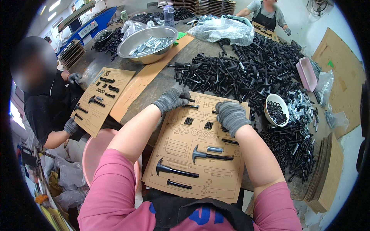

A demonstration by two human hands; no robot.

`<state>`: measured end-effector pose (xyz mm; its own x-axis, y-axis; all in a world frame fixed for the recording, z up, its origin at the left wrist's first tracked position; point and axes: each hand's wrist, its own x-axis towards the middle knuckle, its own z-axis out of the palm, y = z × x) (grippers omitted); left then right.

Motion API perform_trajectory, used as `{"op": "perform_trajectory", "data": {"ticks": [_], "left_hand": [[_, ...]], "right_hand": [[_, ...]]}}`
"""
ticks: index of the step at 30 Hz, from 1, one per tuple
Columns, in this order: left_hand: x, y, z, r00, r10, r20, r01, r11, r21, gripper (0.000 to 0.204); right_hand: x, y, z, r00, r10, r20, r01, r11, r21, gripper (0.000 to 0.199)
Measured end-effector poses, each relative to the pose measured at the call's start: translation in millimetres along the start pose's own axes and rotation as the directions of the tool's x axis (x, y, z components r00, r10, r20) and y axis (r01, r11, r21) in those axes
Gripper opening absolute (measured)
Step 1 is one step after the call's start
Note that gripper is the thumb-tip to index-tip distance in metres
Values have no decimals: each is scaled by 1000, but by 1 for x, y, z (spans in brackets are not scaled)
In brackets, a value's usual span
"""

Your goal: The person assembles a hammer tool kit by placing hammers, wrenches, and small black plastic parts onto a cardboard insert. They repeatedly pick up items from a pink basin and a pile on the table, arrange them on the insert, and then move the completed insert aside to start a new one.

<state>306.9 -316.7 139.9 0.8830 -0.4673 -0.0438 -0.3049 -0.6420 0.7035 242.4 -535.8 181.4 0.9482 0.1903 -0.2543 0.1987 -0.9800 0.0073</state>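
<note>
A brown cardboard sheet [154, 175] with printed part outlines lies before me. My left hand [172, 101], in a grey glove, is closed at its top left edge, with a black bolt [190, 100] at the fingertips; another bolt [191, 107] lies just below. My right hand [232, 116], also gloved, is curled over the upper right, a short black bolt end [214, 112] showing by its fingertips. Lower on the sheet are two black T-headed rods [178, 171] [214, 156], a silver sleeve [214, 149], a long bolt [179, 184] and small black pieces [189, 121].
A large heap of black bolts [231, 71] covers the table beyond, with a bowl of black rings [276, 109] and a pink tray [306, 74]. A metal basin [133, 57] stands back left. A co-worker [46, 92] holds another sheet [115, 79]; cardboard stacks [322, 173] stand right.
</note>
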Motion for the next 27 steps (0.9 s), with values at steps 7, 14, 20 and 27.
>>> {"op": "perform_trajectory", "data": {"ticks": [7,14,20,27], "left_hand": [[-6,-5,10,997,74,29,-79,917,392,30],[-4,12,21,971,155,181,-211,911,353,29],[-9,27,21,966,77,247,-170,910,379,32],[-10,19,24,965,115,234,-187,932,312,35]], "right_hand": [[9,12,16,1000,-18,7,17,1000,24,42],[15,36,38,995,-98,-12,99,986,132,36],[6,35,27,989,-126,80,115,985,128,33],[10,20,28,987,-143,75,132,982,134,33]]}}
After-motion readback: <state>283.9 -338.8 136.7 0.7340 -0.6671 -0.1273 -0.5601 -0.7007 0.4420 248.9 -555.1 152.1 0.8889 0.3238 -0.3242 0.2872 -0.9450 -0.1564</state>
